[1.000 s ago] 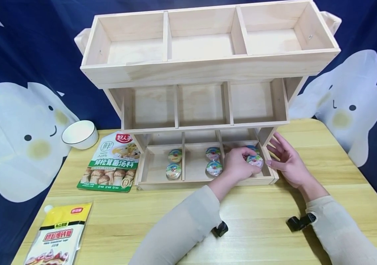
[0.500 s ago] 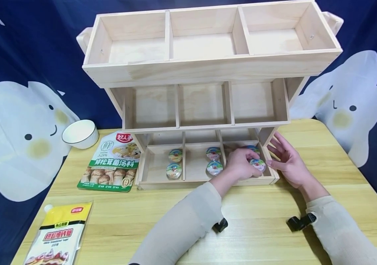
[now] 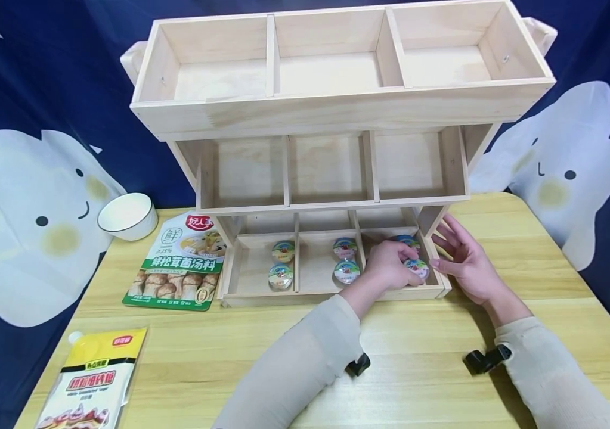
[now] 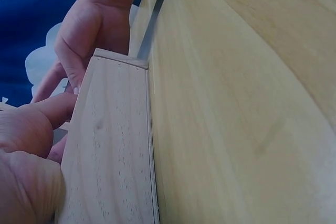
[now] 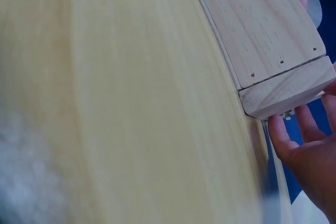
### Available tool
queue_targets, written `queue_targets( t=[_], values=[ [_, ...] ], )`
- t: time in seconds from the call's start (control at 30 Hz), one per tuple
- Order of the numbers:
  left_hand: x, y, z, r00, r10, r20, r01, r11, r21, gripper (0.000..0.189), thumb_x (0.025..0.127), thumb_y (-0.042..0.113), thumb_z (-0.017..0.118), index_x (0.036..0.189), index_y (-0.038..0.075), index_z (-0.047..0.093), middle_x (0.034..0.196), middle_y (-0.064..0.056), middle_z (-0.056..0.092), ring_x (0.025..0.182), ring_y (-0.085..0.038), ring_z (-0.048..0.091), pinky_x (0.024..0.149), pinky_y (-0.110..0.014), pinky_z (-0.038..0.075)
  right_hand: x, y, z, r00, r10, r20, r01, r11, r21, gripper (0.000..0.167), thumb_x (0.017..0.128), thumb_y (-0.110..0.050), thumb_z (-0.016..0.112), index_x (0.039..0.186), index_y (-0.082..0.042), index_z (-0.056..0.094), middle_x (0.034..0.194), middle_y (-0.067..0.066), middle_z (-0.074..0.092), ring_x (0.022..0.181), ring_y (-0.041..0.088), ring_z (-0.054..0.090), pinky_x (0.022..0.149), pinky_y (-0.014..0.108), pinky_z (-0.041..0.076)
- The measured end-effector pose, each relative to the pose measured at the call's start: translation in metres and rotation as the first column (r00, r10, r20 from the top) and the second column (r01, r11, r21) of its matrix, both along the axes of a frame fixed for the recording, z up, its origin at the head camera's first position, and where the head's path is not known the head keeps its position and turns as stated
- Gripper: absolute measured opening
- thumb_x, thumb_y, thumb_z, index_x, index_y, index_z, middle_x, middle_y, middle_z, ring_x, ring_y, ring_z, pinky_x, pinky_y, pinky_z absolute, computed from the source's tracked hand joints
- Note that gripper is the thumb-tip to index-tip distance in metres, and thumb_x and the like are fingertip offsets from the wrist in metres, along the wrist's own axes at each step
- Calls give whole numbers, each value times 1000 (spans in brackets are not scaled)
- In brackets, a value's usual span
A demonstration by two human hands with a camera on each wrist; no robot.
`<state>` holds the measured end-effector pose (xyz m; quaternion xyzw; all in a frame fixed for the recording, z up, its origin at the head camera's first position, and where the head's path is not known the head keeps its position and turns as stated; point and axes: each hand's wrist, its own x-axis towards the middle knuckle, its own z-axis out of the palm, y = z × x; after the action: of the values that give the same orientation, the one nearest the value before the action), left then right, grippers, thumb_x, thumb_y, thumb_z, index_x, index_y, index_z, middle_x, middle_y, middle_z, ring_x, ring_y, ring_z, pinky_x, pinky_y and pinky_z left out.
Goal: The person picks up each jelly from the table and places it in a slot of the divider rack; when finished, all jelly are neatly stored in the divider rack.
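Observation:
In the head view my left hand [image 3: 387,265] reaches into the right compartment of the bottom tray, its thumb and fingers around a jelly cup [image 3: 417,267] with a printed lid. The cup is partly hidden by the hand. Behind it in the same compartment is another jelly cup [image 3: 406,241]. My right hand [image 3: 465,262] is at the right side of the wooden shelf [image 3: 337,113], fingers extended, thumb against the tray's end. In the right wrist view, fingertips [image 5: 278,129] touch that end board; the left wrist view shows my left hand [image 4: 31,150] behind the front board.
Two jelly cups [image 3: 344,260] stand in the middle compartment and two more jelly cups [image 3: 282,264] in the left one. A white bowl [image 3: 127,215], a mushroom soup packet [image 3: 176,262] and a sugar pouch [image 3: 90,381] lie left of the shelf. Two tiers rise above the tray.
The jelly cup in my left hand has gone a little right and down into the right compartment, the hand moving slightly with it. My right hand has stayed in place.

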<state>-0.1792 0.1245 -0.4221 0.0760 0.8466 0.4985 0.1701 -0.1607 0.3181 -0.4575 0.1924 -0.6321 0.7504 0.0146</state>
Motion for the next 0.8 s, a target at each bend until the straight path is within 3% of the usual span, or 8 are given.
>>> queue_targets(
  t=[0.37,0.8],
  values=[
    [-1,3,0,1000,18,12,-17,998,-68,40,59,7,96,87,24,73,85,12,62,83,-7,56,78,-22,47,-1,0,3,1000,2,1,-2,1000,20,96,80,36,47,160,-11,21,158,19,31,133,19,44,101,26,46],
    [1,-1,0,1000,13,-9,-13,999,-44,42,61,15,97,96,23,74,93,11,66,88,-8,59,82,-23,48,0,0,2,1000,9,6,-9,1000,16,96,81,35,47,160,-11,20,159,18,29,134,19,44,100,27,46]
  ],
)
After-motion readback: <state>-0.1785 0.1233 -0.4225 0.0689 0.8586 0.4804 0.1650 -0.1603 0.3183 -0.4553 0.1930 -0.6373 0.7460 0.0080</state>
